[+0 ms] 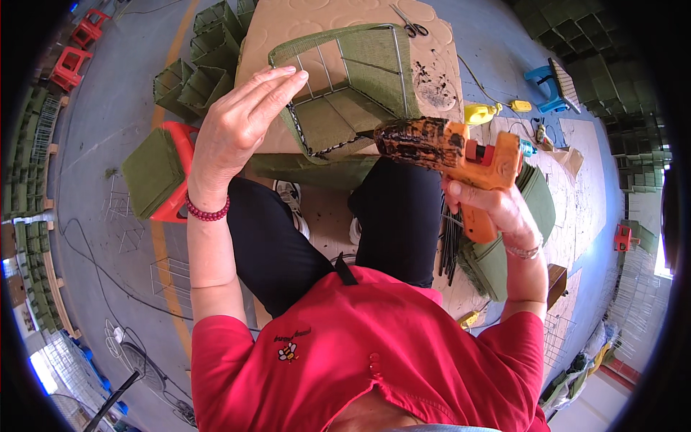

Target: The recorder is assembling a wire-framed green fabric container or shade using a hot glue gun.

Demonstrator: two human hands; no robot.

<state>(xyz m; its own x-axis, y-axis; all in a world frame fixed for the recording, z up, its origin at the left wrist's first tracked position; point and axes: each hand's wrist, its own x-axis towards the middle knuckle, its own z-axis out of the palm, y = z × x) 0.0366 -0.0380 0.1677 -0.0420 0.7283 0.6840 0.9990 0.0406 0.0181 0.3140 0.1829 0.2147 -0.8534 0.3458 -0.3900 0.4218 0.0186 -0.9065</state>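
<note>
Orange glue gun [426, 144] in your R hand [497, 204], fingers wrapped round it, tip by the green mesh basket [374, 81] at the near edge of the counter [295, 16]. Your L hand [241, 126] has fingers outstretched at the basket's L side, can't tell if pinching; scissors [409, 26] nr counter's far R corner.

Lettering location: red shirt [439, 353]
Small dark lettering [293, 335] on the left front; yellow-and-black bee emblem [288, 352] adjacent; wording too small to read reliably
</note>
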